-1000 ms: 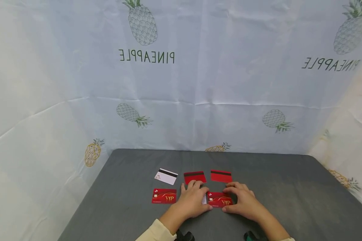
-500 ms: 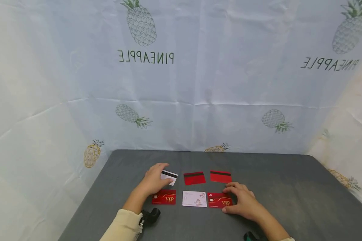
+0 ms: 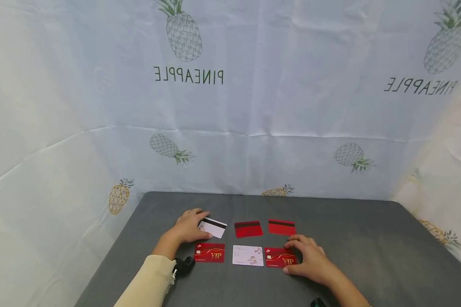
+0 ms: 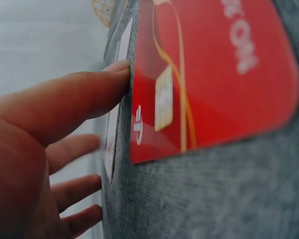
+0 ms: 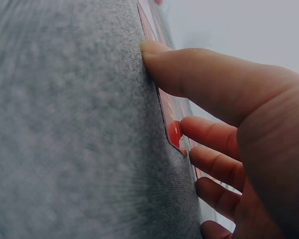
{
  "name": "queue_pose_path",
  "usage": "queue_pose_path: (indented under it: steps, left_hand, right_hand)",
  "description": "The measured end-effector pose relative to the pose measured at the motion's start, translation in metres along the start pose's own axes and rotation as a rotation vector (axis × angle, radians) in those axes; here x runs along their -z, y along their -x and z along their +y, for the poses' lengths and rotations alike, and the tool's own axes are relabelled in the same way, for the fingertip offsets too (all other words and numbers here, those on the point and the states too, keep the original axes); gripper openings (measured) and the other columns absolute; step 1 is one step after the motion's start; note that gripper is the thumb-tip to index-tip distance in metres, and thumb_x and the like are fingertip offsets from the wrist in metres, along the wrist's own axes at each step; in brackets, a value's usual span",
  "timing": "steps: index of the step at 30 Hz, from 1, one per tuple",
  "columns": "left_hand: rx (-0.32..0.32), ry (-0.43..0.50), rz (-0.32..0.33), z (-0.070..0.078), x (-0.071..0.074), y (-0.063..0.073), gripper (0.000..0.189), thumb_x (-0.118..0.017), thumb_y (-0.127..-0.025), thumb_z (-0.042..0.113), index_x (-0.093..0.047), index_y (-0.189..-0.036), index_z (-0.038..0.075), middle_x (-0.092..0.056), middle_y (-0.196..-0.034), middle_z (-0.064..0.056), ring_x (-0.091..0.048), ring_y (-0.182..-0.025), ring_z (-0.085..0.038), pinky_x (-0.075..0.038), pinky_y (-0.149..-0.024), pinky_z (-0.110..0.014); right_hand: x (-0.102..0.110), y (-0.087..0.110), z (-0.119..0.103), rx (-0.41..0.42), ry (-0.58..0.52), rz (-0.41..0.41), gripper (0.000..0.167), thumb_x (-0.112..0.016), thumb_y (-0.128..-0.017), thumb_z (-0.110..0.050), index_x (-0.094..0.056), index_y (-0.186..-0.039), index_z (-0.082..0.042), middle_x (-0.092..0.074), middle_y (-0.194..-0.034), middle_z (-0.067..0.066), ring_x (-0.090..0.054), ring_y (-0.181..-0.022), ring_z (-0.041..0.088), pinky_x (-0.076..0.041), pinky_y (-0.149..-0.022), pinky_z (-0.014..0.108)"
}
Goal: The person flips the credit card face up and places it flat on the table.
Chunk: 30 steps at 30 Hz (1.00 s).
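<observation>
In the head view my left hand (image 3: pixel 187 227) spans the left end of a white card (image 3: pixel 217 229) with a black magnetic stripe, thumb at its near edge and index finger at its far edge. The left wrist view shows that thumb (image 4: pixel 84 92) at the card's rim, above a red card (image 4: pixel 214 74) with a gold chip. My right hand (image 3: pixel 311 260) grips the right end of a red VIP card (image 3: pixel 278 257) between thumb and index finger. Its other fingers are bent in the right wrist view, behind the thumb (image 5: pixel 189 69). All these cards lie flat.
Between the hands lies a white VIP card (image 3: pixel 247 255), with a red VIP card (image 3: pixel 209 253) to its left. Behind are two red striped cards, one in the middle (image 3: pixel 248 229) and one on the right (image 3: pixel 282 227). The grey table (image 3: pixel 353 238) meets a pineapple-print cloth (image 3: pixel 230 170).
My left hand has left the middle white card in the front row and moved left and away to the white striped card. My right hand has stayed at the red VIP card.
</observation>
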<state>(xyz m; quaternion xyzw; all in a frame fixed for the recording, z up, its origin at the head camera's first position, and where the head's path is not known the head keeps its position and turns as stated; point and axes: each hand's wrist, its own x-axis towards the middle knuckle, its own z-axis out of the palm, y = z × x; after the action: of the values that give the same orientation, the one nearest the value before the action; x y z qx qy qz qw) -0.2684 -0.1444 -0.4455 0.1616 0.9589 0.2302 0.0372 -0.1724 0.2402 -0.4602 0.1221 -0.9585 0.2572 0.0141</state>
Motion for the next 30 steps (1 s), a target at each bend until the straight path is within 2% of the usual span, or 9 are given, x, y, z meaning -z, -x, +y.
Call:
queue_pose_path:
  steps: [2,6,10,13,16,21,30]
  left_hand:
    - [0.016,0.004,0.011,0.000,-0.001,0.000,0.065,-0.081,-0.077,0.036,-0.060,-0.134,0.012,-0.046,-0.145,-0.019,-0.039,-0.135,-0.041,-0.030,-0.108,-0.064]
    - [0.039,0.004,0.073,-0.002,-0.003,-0.001,0.052,-0.082,-0.076,0.035,-0.066,-0.119,0.011,-0.054,-0.135,-0.015,-0.047,-0.126,-0.037,-0.036,-0.105,-0.060]
    - [0.058,-0.011,0.107,-0.003,-0.005,0.000,0.050,-0.083,-0.077,0.039,-0.066,-0.113,0.010,-0.058,-0.127,-0.011,-0.052,-0.118,-0.032,-0.041,-0.100,-0.056]
    - [0.042,0.008,0.086,-0.006,-0.003,0.002,0.057,-0.083,-0.077,0.038,-0.064,-0.120,0.006,-0.057,-0.130,-0.013,-0.051,-0.121,-0.034,-0.041,-0.102,-0.056]
    - [0.017,0.054,0.040,-0.010,0.002,0.007,0.060,-0.082,-0.078,0.029,-0.061,-0.128,0.002,-0.053,-0.138,-0.017,-0.047,-0.130,-0.037,-0.037,-0.108,-0.056]
    - [-0.006,0.116,-0.008,-0.017,0.006,0.015,0.050,-0.077,-0.084,0.016,-0.061,-0.130,0.003,-0.046,-0.147,-0.020,-0.038,-0.139,-0.041,-0.031,-0.113,-0.056]
    - [-0.024,0.138,0.032,-0.016,0.000,0.018,0.044,-0.076,-0.085,0.016,-0.063,-0.126,0.006,-0.046,-0.147,-0.020,-0.033,-0.142,-0.043,-0.025,-0.114,-0.060]
  right_hand:
    - [0.000,-0.001,-0.001,-0.007,0.003,-0.009,0.054,-0.086,-0.064,-0.049,-0.068,-0.110,-0.025,-0.055,-0.128,-0.002,-0.045,-0.118,0.024,-0.037,-0.087,0.050]
    - [0.000,-0.002,-0.002,-0.002,0.010,-0.010,0.054,-0.086,-0.065,-0.049,-0.068,-0.109,-0.026,-0.055,-0.128,-0.003,-0.045,-0.118,0.024,-0.037,-0.087,0.051]
    - [0.001,-0.003,-0.002,-0.001,0.012,-0.013,0.054,-0.086,-0.065,-0.049,-0.068,-0.109,-0.025,-0.055,-0.128,-0.003,-0.045,-0.118,0.024,-0.037,-0.085,0.049]
    - [0.000,-0.003,-0.003,-0.010,0.016,-0.023,0.054,-0.086,-0.065,-0.049,-0.068,-0.110,-0.026,-0.055,-0.128,-0.002,-0.045,-0.117,0.023,-0.037,-0.086,0.049]
    - [-0.001,-0.003,-0.004,-0.022,0.014,-0.031,0.055,-0.086,-0.065,-0.050,-0.068,-0.111,-0.025,-0.054,-0.129,-0.002,-0.044,-0.118,0.024,-0.036,-0.086,0.049]
    - [-0.001,-0.002,-0.004,-0.025,0.014,-0.028,0.056,-0.086,-0.064,-0.051,-0.068,-0.111,-0.025,-0.054,-0.128,-0.002,-0.044,-0.118,0.024,-0.036,-0.086,0.050]
    - [0.005,-0.002,-0.003,-0.030,0.012,-0.067,0.052,-0.086,-0.065,-0.048,-0.068,-0.109,-0.026,-0.055,-0.127,-0.001,-0.046,-0.117,0.025,-0.039,-0.087,0.054]
